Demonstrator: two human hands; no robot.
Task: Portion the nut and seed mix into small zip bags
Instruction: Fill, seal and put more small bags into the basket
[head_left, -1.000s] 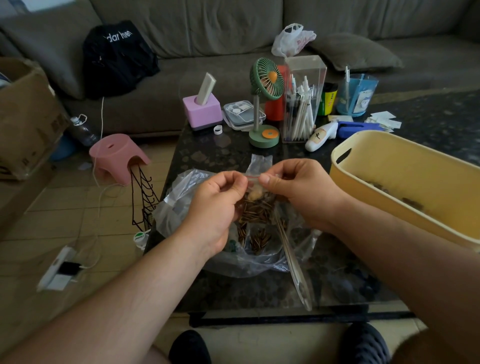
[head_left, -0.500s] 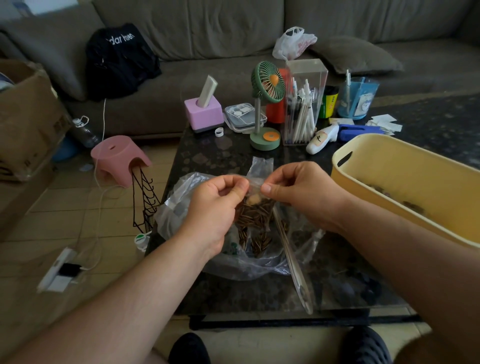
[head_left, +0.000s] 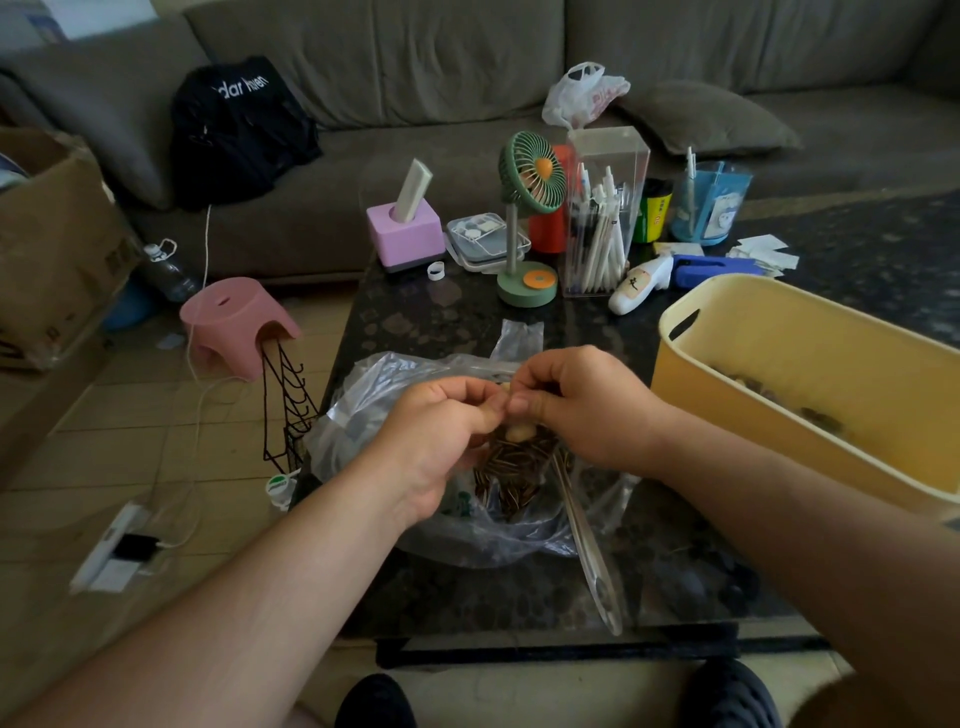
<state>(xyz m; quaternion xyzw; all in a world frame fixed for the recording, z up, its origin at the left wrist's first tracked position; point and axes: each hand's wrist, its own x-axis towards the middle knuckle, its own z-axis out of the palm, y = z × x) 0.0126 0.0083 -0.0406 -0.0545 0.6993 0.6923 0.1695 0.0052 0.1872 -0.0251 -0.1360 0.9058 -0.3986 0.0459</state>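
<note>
Pinching shut the top of 1 small clear zip bag (head_left: 511, 462) filled with dark striped seeds and a pale nut.

Head view: the left hand (head_left: 436, 441) and right hand (head_left: 582, 410) meet above the black stone-patterned coffee table (head_left: 431, 322), thumbs and forefingers curled on the bag's top edge, fingertips nearly touching. The bag hangs below them over a larger crumpled clear plastic bag (head_left: 363, 410) lying on the table. A long clear plastic scoop (head_left: 592, 551) lies just beside it, and a pale yellow plastic tub (head_left: 779, 332) with a little mix left stands to the right. The bag looks light, thin and slippery, its loose contents likely to shift; holding it by the stiffer zip strip seems safest, since squeezing the filled belly could burst the seal.
</note>
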